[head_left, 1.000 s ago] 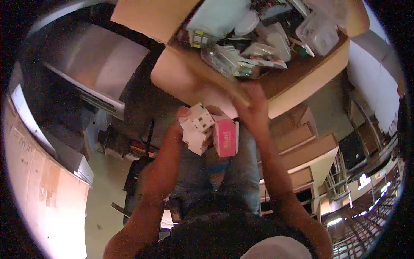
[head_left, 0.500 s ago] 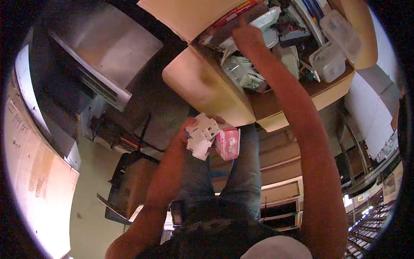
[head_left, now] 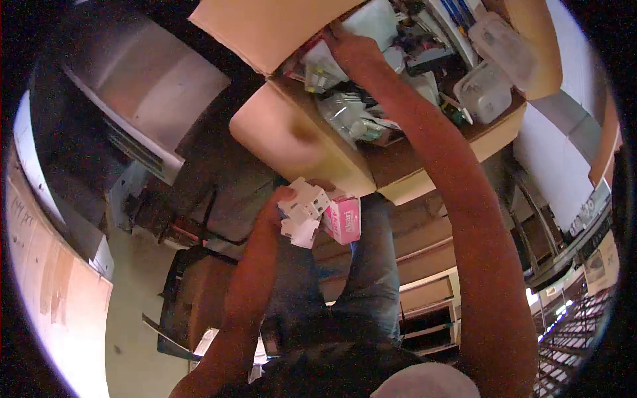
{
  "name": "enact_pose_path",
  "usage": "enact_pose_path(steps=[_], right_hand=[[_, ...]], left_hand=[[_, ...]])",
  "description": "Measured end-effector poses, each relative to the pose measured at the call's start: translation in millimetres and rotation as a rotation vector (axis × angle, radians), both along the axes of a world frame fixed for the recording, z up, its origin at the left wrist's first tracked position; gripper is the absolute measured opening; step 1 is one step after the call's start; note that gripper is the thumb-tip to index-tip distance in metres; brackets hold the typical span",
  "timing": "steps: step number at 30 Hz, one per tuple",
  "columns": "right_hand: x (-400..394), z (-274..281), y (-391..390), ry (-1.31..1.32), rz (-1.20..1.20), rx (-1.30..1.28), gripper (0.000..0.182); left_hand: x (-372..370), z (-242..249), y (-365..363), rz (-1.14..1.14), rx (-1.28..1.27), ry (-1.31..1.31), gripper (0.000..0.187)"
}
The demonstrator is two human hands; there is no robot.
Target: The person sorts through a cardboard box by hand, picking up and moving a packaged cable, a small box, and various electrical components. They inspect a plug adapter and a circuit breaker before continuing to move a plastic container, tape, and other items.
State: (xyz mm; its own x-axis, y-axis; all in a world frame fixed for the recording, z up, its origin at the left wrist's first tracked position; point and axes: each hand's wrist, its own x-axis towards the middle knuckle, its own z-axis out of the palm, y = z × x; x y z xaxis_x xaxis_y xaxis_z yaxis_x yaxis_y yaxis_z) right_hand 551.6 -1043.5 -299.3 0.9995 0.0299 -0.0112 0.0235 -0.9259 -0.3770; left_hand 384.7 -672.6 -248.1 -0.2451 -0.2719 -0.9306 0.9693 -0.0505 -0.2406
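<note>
- While the left hand (head_left: 281,201) is curled around a cluster of white blocks (head_left: 304,207), its thumb side lies against their left edge.
- Right beside the blocks is a pink box (head_left: 345,220) printed "Akari", tilted; how the fingers grip it is partly hidden.
- Both items are just outside the near corner of a large open carton (head_left: 318,142), above the person's jeans (head_left: 371,272).
- Left forearm: angled up and slightly inward from the lower left, elbow bent, hand close to the body's midline.
- Right hand (head_left: 358,56): inside the carton, near its left wall, beside a white container (head_left: 373,23); the fingertips are obscured, so I cannot tell whether they pinch anything.
- Right arm: stretched long, slanting up and leftward across the carton's near right edge.
- Clear plastic tubs (head_left: 486,91) crowd the carton's right side, and a clear package (head_left: 345,114) lies by its near left wall.
- Open room lies between the two forearms; between the pink box and the carton's near corner it is tight.
</note>
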Motion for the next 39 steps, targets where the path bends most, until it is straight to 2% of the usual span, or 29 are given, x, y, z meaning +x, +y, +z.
enact_pose_path(steps=[2, 6, 8, 9, 14, 16, 18, 20, 22, 26, 28, 29, 31, 32, 34, 36, 38, 39], right_hand=[[18, -17, -2, 0.177, 0.060, -0.192, 0.041], [18, -38, -4, 0.142, 0.121, -0.288, 0.039], [16, -35, -10, 0.407, 0.273, -0.383, 0.029], [11, -33, -11, 0.241, 0.149, -0.336, 0.021], [-7, -34, -41, 0.291, 0.144, -0.167, 0.020], [-11, -4, -52, 0.315, 0.141, -0.123, 0.022], [-22, 56, -58, 0.345, 0.110, -0.197, 0.030], [-32, 102, -69, 0.267, 0.070, -0.147, 0.036], [-42, 142, -79, 0.164, -0.102, -0.008, 0.039], [-80, 180, -116, -0.027, -0.265, -0.019, 0.044], [-99, 187, -140, -0.078, -0.686, 0.221, 0.046], [-103, 194, -154, -0.092, -0.688, 0.214, 0.046], [-108, 206, -185, -0.111, -1.048, 0.416, 0.047], [-113, 201, -204, -0.123, -1.053, 0.408, 0.047], [-113, 184, -238, -0.309, -1.188, 0.914, 0.044], [-99, 174, -255, -0.394, -1.251, 1.004, 0.041], [-99, 114, -306, -0.325, -1.340, 1.214, 0.048], [-101, 77, -330, -0.333, -1.325, 1.216, 0.048]], left_hand=[[5, 4, -5, 0.021, -0.045, 0.001, 0.061], [4, 6, -4, 0.034, -0.022, -0.031, 0.061], [7, 1, -1, 0.029, 0.015, -0.065, 0.061], [8, -1, 1, 0.026, 0.036, -0.082, 0.061], [9, 11, 8, 0.022, 0.142, -0.152, 0.061], [7, 15, 9, 0.028, 0.161, -0.170, 0.061], [7, 15, 8, 0.018, 0.162, -0.172, 0.061], [11, 12, 6, 0.005, 0.141, -0.177, 0.061], [14, 8, 6, -0.014, 0.110, -0.173, 0.061], [25, 8, 4, -0.067, 0.034, -0.151, 0.061], [31, 10, -2, -0.095, -0.015, -0.144, 0.061], [35, 13, -7, -0.110, -0.044, -0.139, 0.061], [42, 19, -19, -0.138, -0.113, -0.125, 0.061], [44, 21, -26, -0.156, -0.146, -0.116, 0.061], [50, 30, -36, -0.191, -0.205, -0.099, 0.061], [52, 36, -43, -0.217, -0.250, -0.091, 0.061], [55, 37, -47, -0.233, -0.284, -0.094, 0.061], [56, 38, -49, -0.239, -0.294, -0.095, 0.061]])
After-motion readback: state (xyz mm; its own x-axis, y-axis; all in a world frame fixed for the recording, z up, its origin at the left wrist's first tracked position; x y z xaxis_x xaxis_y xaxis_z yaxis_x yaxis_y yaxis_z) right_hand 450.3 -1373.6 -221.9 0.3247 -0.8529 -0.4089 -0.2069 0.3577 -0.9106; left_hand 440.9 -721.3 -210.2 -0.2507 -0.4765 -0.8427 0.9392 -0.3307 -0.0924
